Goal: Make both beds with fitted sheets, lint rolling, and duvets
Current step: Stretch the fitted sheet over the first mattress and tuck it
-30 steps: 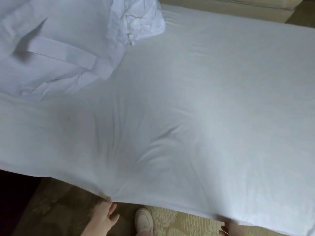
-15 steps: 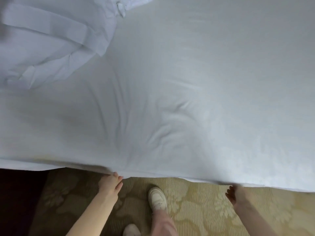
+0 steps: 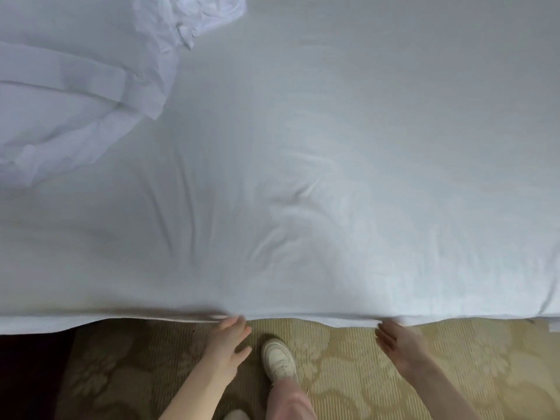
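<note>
Both hands have come up to meet the hem since half a second ago, when they hung a little below it. Beyond the white shoe [image 3: 280, 359], the fitted sheet [image 3: 333, 147] lies spread across the mattress, its near hem hanging loose just past the toe. The left hand [image 3: 230, 341] sits just left of the shoe, its fingers [image 3: 235, 322] fairly straight and touching the hem without closing on it. The right hand [image 3: 400, 344], to the right of the shoe, is blurred. Its fingers look loosely spread with the tips at the cloth, holding nothing that I can see.

The step in hand looks like tucking this edge under. To do it well, draw the hem towards the shoe first, evenly with both hands, so that the creases [image 3: 291, 207] straight beyond the shoe pull flat. Only then push the slack under the mattress, palms flat. The crumpled white linen [image 3: 75, 86], far beyond and left of the shoe, rests on the sheet and may drag it, so pull gently on that side.
</note>
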The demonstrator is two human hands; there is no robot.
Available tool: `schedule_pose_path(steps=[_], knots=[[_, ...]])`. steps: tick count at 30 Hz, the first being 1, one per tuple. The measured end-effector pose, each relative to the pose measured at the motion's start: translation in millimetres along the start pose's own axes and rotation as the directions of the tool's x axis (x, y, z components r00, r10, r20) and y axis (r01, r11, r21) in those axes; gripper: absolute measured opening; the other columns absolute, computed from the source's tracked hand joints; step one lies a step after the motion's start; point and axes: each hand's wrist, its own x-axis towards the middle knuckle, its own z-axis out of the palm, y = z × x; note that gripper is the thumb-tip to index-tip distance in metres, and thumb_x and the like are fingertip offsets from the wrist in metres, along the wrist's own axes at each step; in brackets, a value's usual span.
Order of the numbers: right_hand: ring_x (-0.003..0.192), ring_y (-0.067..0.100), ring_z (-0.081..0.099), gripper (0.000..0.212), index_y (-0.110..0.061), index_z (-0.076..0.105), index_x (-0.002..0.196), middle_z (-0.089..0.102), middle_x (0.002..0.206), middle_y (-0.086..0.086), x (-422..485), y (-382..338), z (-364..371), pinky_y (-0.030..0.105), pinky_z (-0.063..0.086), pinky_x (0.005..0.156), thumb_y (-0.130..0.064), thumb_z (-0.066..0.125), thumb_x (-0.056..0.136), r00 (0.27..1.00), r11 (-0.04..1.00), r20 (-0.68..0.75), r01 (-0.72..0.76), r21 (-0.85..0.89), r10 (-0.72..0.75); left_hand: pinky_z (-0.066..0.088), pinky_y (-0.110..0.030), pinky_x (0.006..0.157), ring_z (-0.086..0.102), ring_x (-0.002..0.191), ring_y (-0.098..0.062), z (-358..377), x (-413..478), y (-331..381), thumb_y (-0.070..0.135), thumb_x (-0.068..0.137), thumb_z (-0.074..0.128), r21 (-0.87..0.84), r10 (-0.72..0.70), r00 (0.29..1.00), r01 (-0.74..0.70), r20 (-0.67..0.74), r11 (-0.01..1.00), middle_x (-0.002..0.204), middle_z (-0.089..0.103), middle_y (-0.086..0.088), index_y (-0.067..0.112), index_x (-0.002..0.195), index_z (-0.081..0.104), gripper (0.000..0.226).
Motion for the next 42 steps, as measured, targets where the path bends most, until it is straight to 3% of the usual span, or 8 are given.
schedule_pose_path(steps=[5, 11, 18, 21, 25, 29, 36, 42], knots=[[0.073, 0.023, 0.057, 0.014, 0.006, 0.060, 0.085, 0.062, 0.074, 0.014, -14, 10, 28, 0.021, 0.056, 0.048, 0.005, 0.049, 0.093, 0.987, 0.986, 0.158, -0.041, 0.161, 0.015, 0.038, -0.039, 0.104, 0.053, 0.112, -0.028, 47, -9, -15, -0.003, 0.095, 0.044, 0.054, -0.074, 0.980, 0.065, 0.183, 0.996, 0.120, 0.054, -0.017, -0.005, 0.124, 0.050, 0.030], [0.045, 0.012, 0.053, 0.016, 0.005, 0.059, 0.080, 0.054, 0.064, 0.009, -10, 13, 26, 0.019, 0.053, 0.046, 0.003, 0.051, 0.093, 0.989, 0.994, 0.115, 0.082, 0.079, -0.091, 0.046, -0.030, 0.089, 0.054, 0.076, -0.014, 61, -7, -26, -0.002, 0.094, 0.050, -0.134, 0.024, 0.997, -0.014, 0.074, 0.991, 0.083, 0.058, -0.009, 0.002, 0.080, 0.056, 0.016], [0.053, 0.021, 0.045, 0.015, 0.008, 0.056, 0.077, 0.050, 0.064, 0.014, -19, 28, 11, 0.019, 0.050, 0.042, 0.003, 0.054, 0.091, 0.991, 0.990, 0.039, 0.132, -0.041, -0.130, 0.043, -0.025, 0.068, 0.057, 0.090, -0.020, 56, -2, -38, 0.011, 0.097, 0.050, -0.016, -0.070, 0.988, 0.069, -0.136, 0.998, 0.101, 0.059, -0.015, -0.003, 0.100, 0.057, 0.016], [0.039, 0.014, 0.048, 0.015, 0.009, 0.055, 0.076, 0.050, 0.063, 0.014, -20, 26, 7, 0.019, 0.048, 0.039, 0.006, 0.054, 0.091, 0.992, 0.990, 0.044, 0.118, -0.071, -0.115, 0.039, -0.023, 0.091, 0.045, 0.128, -0.025, 50, -4, -43, 0.026, 0.101, 0.039, 0.678, 0.142, 0.987, -0.055, -0.074, 0.733, 0.138, 0.046, -0.016, 0.011, 0.136, 0.039, 0.039], [0.035, 0.013, 0.048, 0.017, 0.010, 0.056, 0.074, 0.053, 0.060, 0.014, -19, 28, 6, 0.020, 0.047, 0.037, 0.006, 0.056, 0.090, 0.994, 0.986, 0.016, 0.111, -0.121, -0.109, 0.043, -0.023, 0.077, 0.047, 0.126, -0.035, 55, -21, -38, 0.011, 0.098, 0.046, 0.057, -0.120, 0.983, 0.129, -0.142, 0.990, 0.134, 0.050, -0.025, -0.006, 0.129, 0.047, 0.035], [0.055, 0.021, 0.053, 0.007, 0.009, 0.059, 0.085, 0.058, 0.069, 0.016, -12, 30, 13, 0.018, 0.050, 0.041, 0.004, 0.057, 0.090, 0.995, 0.972, -0.034, 0.089, -0.216, -0.099, 0.032, -0.046, 0.107, 0.044, 0.129, -0.034, 50, -25, -31, 0.008, 0.097, 0.046, 0.077, -0.136, 0.991, 0.136, 0.005, 0.988, 0.135, 0.050, -0.020, -0.002, 0.127, 0.050, 0.032], [0.079, 0.025, 0.063, 0.019, 0.002, 0.053, 0.114, 0.062, 0.100, 0.018, -18, 39, 38, 0.032, 0.051, 0.070, 0.001, 0.048, 0.096, 0.990, 0.989, 0.037, 0.137, -0.049, -0.135, 0.036, -0.039, 0.101, 0.052, 0.122, -0.026, -2, 9, -6, 0.013, 0.101, 0.039, -0.235, -0.040, 0.999, 0.047, 0.033, 0.971, 0.130, 0.053, -0.009, 0.010, 0.105, 0.055, 0.016], [0.096, 0.029, 0.062, 0.047, -0.009, 0.032, 0.144, 0.055, 0.126, 0.014, -25, 56, 60, 0.040, 0.049, 0.081, 0.001, 0.038, 0.099, 0.986, 0.998, 0.164, -0.016, -0.066, 0.027, 0.029, -0.043, 0.111, 0.044, 0.131, -0.030, -38, 22, 9, 0.013, 0.102, 0.037, -0.361, -0.012, 1.000, 0.018, 0.019, 0.932, 0.148, 0.038, -0.011, 0.010, 0.141, 0.037, 0.039]])
